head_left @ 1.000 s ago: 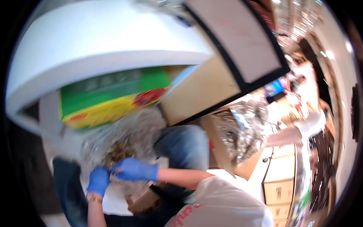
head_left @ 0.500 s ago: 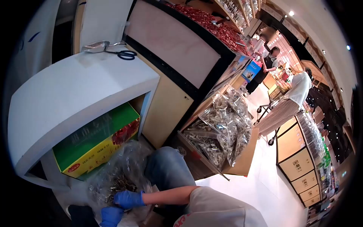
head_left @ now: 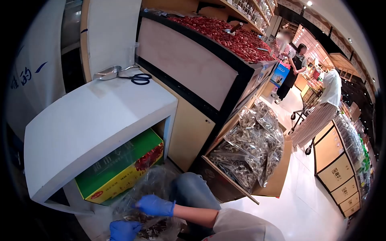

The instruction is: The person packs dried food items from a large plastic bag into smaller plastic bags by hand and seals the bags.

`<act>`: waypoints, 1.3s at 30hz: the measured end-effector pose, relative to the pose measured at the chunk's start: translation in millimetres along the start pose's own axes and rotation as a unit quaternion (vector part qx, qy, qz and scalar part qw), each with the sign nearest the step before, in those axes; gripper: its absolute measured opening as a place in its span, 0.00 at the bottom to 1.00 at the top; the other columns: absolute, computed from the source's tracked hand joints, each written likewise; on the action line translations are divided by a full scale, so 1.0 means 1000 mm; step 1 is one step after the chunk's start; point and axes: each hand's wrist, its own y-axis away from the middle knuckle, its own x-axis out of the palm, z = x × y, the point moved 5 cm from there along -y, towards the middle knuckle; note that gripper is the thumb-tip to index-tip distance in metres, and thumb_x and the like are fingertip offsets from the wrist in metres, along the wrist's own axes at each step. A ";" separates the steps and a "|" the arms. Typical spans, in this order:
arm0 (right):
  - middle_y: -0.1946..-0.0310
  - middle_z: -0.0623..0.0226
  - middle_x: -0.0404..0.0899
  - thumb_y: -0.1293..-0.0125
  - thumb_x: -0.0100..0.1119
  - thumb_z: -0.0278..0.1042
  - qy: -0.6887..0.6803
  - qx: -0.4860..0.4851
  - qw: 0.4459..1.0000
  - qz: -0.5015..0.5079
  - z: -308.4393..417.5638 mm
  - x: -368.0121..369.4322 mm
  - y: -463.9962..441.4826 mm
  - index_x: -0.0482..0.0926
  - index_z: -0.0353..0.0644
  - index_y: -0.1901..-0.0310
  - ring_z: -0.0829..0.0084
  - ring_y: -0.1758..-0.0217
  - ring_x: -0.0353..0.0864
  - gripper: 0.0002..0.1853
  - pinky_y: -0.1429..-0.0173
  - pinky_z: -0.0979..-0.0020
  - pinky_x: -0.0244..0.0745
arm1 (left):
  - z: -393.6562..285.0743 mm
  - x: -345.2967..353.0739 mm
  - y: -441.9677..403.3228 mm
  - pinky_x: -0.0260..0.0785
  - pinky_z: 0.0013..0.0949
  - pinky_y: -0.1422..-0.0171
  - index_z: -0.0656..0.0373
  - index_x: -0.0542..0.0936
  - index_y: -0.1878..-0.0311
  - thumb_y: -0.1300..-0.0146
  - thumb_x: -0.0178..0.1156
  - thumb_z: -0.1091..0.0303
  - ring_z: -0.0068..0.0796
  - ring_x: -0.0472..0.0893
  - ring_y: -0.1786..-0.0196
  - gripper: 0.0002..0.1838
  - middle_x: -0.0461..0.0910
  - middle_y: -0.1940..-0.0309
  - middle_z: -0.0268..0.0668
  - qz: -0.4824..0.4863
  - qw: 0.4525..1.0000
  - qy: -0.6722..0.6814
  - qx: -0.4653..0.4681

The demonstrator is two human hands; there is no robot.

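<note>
A clear plastic bag (head_left: 157,182) holding dark, dried strips (head_left: 155,229) lies low in front of me, beside my bent knee. My right hand (head_left: 156,205), in a blue glove, is at the bag's upper part, its fingers closed on the thin film. Lower and to the left, my left hand (head_left: 124,230), gloved in blue too, has its fingers curled together at the edge of the strips. What its fingertips hold is too small to make out.
A green and yellow box (head_left: 120,170) stands under a white curved table (head_left: 96,104) bearing scissors (head_left: 140,78) and a metal scoop (head_left: 107,73). Right of my knee, a cardboard box (head_left: 281,176) holds filled bags. Farther off are a red-filled bin (head_left: 217,36), a cart (head_left: 307,100) and people.
My right hand has lifted from the strips toward the bag's upper part. My left hand has shifted slightly right in view. The camera view has shifted, moving the surroundings right and down.
</note>
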 end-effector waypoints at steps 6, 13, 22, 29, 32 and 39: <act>0.72 0.55 0.79 0.44 0.50 0.32 0.037 -0.049 0.998 -0.030 -0.021 -0.008 0.004 0.81 0.42 0.71 0.55 0.65 0.80 0.09 0.63 0.58 0.74 | 0.013 0.023 -0.017 0.68 0.37 0.75 0.44 0.84 0.67 0.44 0.59 0.55 0.36 0.77 0.79 0.08 0.80 0.79 0.34 0.057 0.997 -0.055 0.020; 0.61 0.54 0.79 0.45 0.51 0.27 -0.023 -0.007 0.999 -0.029 -0.054 -0.007 0.009 0.80 0.50 0.51 0.53 0.61 0.79 0.19 0.56 0.60 0.74 | 0.012 0.032 -0.031 0.67 0.38 0.77 0.44 0.84 0.67 0.41 0.57 0.54 0.37 0.76 0.82 0.10 0.79 0.81 0.36 0.013 0.995 -0.034 0.088; 0.53 0.55 0.78 0.44 0.51 0.24 -0.227 -0.061 0.969 -0.078 -0.034 -0.029 0.017 0.77 0.42 0.49 0.60 0.51 0.79 0.19 0.46 0.68 0.72 | 0.023 0.027 -0.016 0.69 0.40 0.74 0.46 0.84 0.69 0.42 0.57 0.54 0.38 0.77 0.80 0.10 0.79 0.81 0.39 0.022 0.998 -0.003 0.067; 0.69 0.61 0.82 0.38 0.58 0.42 -0.119 0.071 0.990 -0.036 -0.060 0.021 0.001 0.81 0.39 0.66 0.69 0.67 0.80 0.13 0.61 0.68 0.74 | 0.059 0.015 0.045 0.70 0.40 0.71 0.52 0.83 0.77 0.53 0.55 0.68 0.38 0.80 0.75 0.07 0.79 0.80 0.41 0.120 0.979 -0.097 -0.132; 0.86 0.59 0.70 0.33 0.50 0.50 -0.286 0.249 0.925 -0.023 -0.061 0.075 -0.013 0.74 0.36 0.78 0.69 0.81 0.70 0.24 0.69 0.66 0.68 | 0.064 -0.001 0.069 0.70 0.39 0.68 0.52 0.79 0.74 0.52 0.55 0.70 0.38 0.79 0.72 0.04 0.77 0.78 0.38 0.052 0.975 -0.108 -0.189; 0.43 0.47 0.67 0.51 0.64 0.33 -0.116 0.061 0.982 0.134 -0.096 0.238 0.013 0.69 0.50 0.42 0.50 0.39 0.66 0.30 0.36 0.59 0.62 | 0.076 0.030 0.138 0.61 0.31 0.74 0.49 0.69 0.74 0.50 0.50 0.69 0.28 0.70 0.76 0.01 0.66 0.80 0.31 0.019 0.951 -0.051 -0.303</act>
